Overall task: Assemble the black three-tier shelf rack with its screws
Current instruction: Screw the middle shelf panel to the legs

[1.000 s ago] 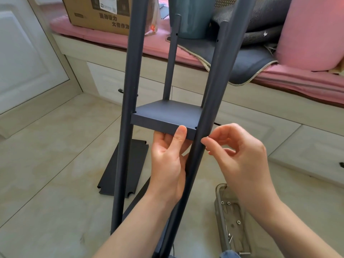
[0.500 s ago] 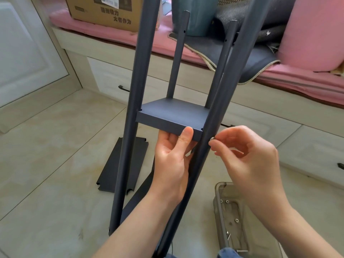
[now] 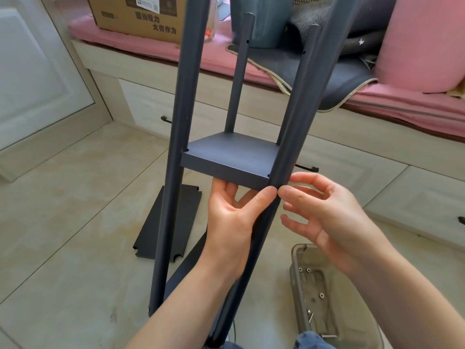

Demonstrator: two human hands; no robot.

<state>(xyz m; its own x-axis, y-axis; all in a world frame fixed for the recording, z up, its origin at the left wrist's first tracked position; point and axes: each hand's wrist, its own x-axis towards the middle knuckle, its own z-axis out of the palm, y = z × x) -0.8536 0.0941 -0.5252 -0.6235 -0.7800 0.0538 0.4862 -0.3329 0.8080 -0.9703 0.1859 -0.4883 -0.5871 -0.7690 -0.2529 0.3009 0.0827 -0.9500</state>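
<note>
Bracing the shelf (image 3: 227, 157) from beneath, the left hand (image 3: 230, 222) gripped its near edge; the right hand (image 3: 324, 212), fingers loosely curled, pinched at the near-right post (image 3: 289, 137), screw unseen. Stiff, light metal, probably wobbly; best held at that corner.

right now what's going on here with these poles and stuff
A person is putting together a black shelf rack. The left hand holds a shelf panel from underneath, thumb against its front edge, keeping it level between four upright poles. The right hand has its fingertips at the near right pole right at the panel's corner, seemingly working on a screw there, though none is visible. Another panel lies on the floor, and a plastic tray holds loose screws.
</note>
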